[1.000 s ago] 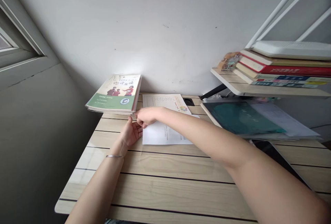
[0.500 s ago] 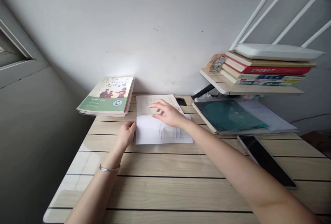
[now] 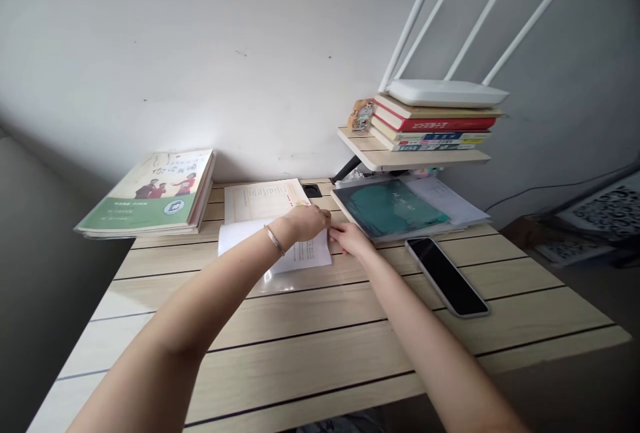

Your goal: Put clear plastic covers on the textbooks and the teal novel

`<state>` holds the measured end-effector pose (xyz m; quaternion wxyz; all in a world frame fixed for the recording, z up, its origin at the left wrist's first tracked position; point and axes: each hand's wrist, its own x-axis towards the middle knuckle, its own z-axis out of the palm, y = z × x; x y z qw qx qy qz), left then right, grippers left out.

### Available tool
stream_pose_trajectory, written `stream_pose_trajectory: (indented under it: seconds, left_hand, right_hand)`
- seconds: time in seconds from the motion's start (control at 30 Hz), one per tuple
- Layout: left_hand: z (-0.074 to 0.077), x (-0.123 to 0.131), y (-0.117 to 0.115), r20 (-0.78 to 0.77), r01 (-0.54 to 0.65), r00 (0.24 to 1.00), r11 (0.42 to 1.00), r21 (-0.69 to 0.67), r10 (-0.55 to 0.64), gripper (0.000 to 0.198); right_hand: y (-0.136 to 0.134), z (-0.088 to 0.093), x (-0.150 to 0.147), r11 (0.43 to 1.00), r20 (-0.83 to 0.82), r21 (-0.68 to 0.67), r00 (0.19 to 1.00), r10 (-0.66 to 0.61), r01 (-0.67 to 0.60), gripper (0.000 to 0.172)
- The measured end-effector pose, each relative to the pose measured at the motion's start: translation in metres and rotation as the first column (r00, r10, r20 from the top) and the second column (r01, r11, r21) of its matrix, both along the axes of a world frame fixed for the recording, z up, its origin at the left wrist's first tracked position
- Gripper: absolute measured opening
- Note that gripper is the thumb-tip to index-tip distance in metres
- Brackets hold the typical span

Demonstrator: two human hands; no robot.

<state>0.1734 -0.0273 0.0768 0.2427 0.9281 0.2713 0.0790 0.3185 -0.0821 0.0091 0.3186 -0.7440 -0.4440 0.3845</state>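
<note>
A few white printed sheets (image 3: 260, 210) lie on the wooden desk (image 3: 320, 346) near the wall. My left hand (image 3: 306, 222), with a silver bracelet on the wrist, reaches across the sheets and its fingers close on their right edge. My right hand (image 3: 351, 238) meets it at the same edge, fingers curled against the paper. What each fingertip pinches is partly hidden.
A stack of green-covered books (image 3: 150, 194) overhangs the desk's far left. A dark teal folder (image 3: 395, 208) and papers lie under a small shelf (image 3: 400, 155) bearing books and a white router (image 3: 445, 92). A black phone (image 3: 447, 276) lies to the right.
My left hand left the sheets' left edge and crossed over to their right edge. My right hand slid off the top of the paper to the same edge. The view swung right.
</note>
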Motion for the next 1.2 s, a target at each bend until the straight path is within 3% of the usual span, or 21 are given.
stream_pose_trajectory:
  seconds: [0.1,0.3,0.43,0.63,0.87,0.97,1.07,1.13,1.2]
  left_hand:
    - [-0.006,0.021,0.009,-0.165,0.058,0.985,0.994,0.096,-0.042,0.02]
    - [-0.005,0.024,0.015,-0.178,0.071,0.983,0.992,0.103,-0.052,0.011]
    - [-0.005,0.021,0.015,-0.172,0.059,0.984,0.996,0.063,-0.047,0.016]
    - [-0.007,0.021,0.013,-0.154,0.026,0.988,0.999,0.026,-0.021,0.028]
    - [0.009,0.018,0.001,-0.165,0.004,0.986,0.999,0.053,0.004,0.022]
    - [0.013,0.002,-0.024,-0.088,-0.032,0.995,0.982,0.189,0.049,0.019]
    - [0.011,-0.035,-0.056,0.015,-0.122,0.992,0.922,0.369,0.125,0.019]
    - [0.009,-0.073,-0.073,0.083,-0.281,0.959,0.858,0.43,0.272,0.017]
    - [0.005,-0.117,-0.084,0.156,-0.504,0.857,0.74,0.446,0.491,0.017]
  right_hand:
    - [0.009,0.007,0.001,0.998,-0.047,-0.054,0.999,0.025,-0.027,0.013]
    - [0.017,0.013,0.0,0.977,-0.175,-0.17,0.979,0.1,-0.13,0.021]
    - [0.014,0.01,-0.004,0.976,-0.252,-0.14,0.959,0.128,-0.167,0.016]
    - [0.011,0.008,-0.009,0.987,-0.266,-0.1,0.96,0.092,-0.123,0.016]
    - [0.007,0.006,-0.009,0.993,-0.296,-0.029,0.95,0.099,-0.113,0.011]
    - [0.004,0.007,-0.01,0.988,-0.272,-0.038,0.953,0.135,-0.151,0.017]
    - [-0.003,0.008,-0.014,0.974,-0.237,-0.078,0.953,0.189,-0.212,0.025]
    - [-0.012,0.009,-0.016,0.951,-0.197,-0.119,0.946,0.258,-0.284,0.027]
    - [-0.023,0.011,-0.016,0.907,-0.144,-0.174,0.921,0.363,-0.384,0.028]
